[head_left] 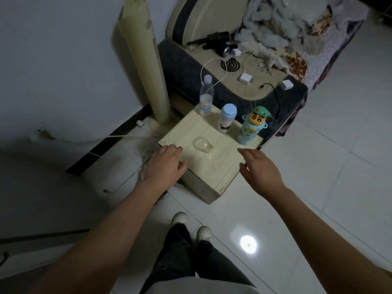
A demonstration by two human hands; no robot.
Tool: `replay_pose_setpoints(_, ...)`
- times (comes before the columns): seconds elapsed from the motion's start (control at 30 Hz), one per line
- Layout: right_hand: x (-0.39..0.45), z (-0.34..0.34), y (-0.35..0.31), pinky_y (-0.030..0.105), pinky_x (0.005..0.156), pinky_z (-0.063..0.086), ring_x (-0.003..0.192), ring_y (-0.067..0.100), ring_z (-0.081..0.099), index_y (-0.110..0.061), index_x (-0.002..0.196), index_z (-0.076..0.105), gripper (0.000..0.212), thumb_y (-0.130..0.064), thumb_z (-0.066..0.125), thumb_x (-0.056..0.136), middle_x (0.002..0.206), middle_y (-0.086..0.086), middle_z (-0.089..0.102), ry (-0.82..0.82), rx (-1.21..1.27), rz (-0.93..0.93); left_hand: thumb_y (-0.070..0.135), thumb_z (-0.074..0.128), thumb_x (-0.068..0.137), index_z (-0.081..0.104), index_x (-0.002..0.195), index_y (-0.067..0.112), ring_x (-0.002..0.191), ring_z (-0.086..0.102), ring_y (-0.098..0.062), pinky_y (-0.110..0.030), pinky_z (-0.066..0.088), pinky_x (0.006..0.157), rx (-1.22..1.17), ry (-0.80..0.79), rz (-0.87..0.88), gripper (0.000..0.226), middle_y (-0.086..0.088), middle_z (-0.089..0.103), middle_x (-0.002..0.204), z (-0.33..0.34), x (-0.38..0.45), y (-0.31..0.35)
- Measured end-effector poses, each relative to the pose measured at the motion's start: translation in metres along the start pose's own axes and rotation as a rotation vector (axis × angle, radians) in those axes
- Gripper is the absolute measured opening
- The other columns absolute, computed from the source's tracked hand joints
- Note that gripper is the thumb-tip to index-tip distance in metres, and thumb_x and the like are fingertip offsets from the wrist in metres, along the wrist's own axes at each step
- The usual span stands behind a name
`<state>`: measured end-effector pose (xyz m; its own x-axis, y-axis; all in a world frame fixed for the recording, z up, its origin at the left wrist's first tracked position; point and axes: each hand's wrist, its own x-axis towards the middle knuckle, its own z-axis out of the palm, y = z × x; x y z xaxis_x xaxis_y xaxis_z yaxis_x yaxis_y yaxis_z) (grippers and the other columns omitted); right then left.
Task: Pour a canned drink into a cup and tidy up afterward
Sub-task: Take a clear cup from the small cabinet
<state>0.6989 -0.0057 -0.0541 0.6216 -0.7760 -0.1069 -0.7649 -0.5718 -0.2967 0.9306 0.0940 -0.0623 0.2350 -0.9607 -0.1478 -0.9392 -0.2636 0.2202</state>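
Note:
A clear plastic cup (203, 144) with a little yellowish liquid in its bottom stands on a low pale wooden table (214, 166). Behind it stands a white drink bottle with a light blue cap (227, 119). My left hand (165, 164) hovers over the table's left corner, fingers relaxed, holding nothing. My right hand (261, 166) hovers at the table's right edge, fingers straight and empty. No can is visible.
A clear water bottle (205, 98) stands at the table's back left, a cartoon-figure bottle (252, 126) at the back right. A tall cream tower fan (146, 66) stands left. Behind is a dark sofa seat (222, 81) with chargers and cables. My feet (191, 225) stand on white tiles.

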Motion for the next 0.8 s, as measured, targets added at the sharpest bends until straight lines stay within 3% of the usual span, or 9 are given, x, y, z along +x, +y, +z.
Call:
replay_pose_setpoints(0.17,0.029,0.017,0.008,0.041,0.093,0.043,0.12,0.032,0.048,-0.007,0.133,0.045,0.044,-0.014,0.05,0.09,0.13,0.015,0.054,-0.013,-0.029,0.029,0.027,0.049,0.089,0.051,0.124,0.004,0.112,0.05,-0.029,-0.039,0.041,0.09,0.039,-0.074,0.107,0.042,-0.013,0.056,0.121,0.007,0.042,-0.009)
replay_pose_setpoints(0.33,0.062,0.045,0.022,0.043,0.089,0.046,0.115,0.035,0.051,-0.005,0.13,0.048,0.042,-0.012,0.053,0.088,0.126,0.016,0.057,-0.023,-0.06,0.035,0.024,0.053,0.085,0.058,0.112,0.001,0.102,0.056,-0.032,-0.039,0.045,0.083,0.095,-0.124,0.202,0.036,-0.017,0.062,0.109,0.035,0.088,-0.026)
replay_pose_setpoints(0.47,0.093,0.079,0.039,0.044,0.089,0.047,0.117,0.034,0.051,-0.006,0.131,0.047,0.043,-0.013,0.052,0.089,0.127,0.016,0.056,-0.056,-0.087,0.045,0.034,0.034,0.081,0.063,0.102,0.001,0.091,0.06,-0.032,-0.04,0.049,0.076,0.126,-0.201,0.214,0.048,-0.016,0.065,0.098,0.067,0.123,-0.042)
replay_pose_setpoints(0.6,0.117,0.121,0.055,0.042,0.096,0.043,0.124,0.03,0.044,-0.009,0.137,0.039,0.047,-0.017,0.049,0.092,0.135,0.013,0.05,-0.084,-0.052,0.098,0.028,0.047,0.09,0.05,0.124,0.002,0.115,0.048,-0.031,-0.041,0.038,0.094,0.127,-0.207,0.235,0.043,-0.017,0.053,0.124,0.113,0.153,-0.057)
replay_pose_setpoints(0.8,0.144,0.182,0.073,0.035,0.104,0.033,0.131,0.024,0.034,-0.015,0.143,0.026,0.061,-0.027,0.054,0.09,0.144,0.007,0.039,-0.176,0.104,0.153,0.034,0.039,0.096,0.024,0.144,0.009,0.138,0.022,-0.026,-0.039,0.023,0.111,0.115,-0.277,0.26,0.056,-0.013,0.026,0.15,0.177,0.186,-0.069)
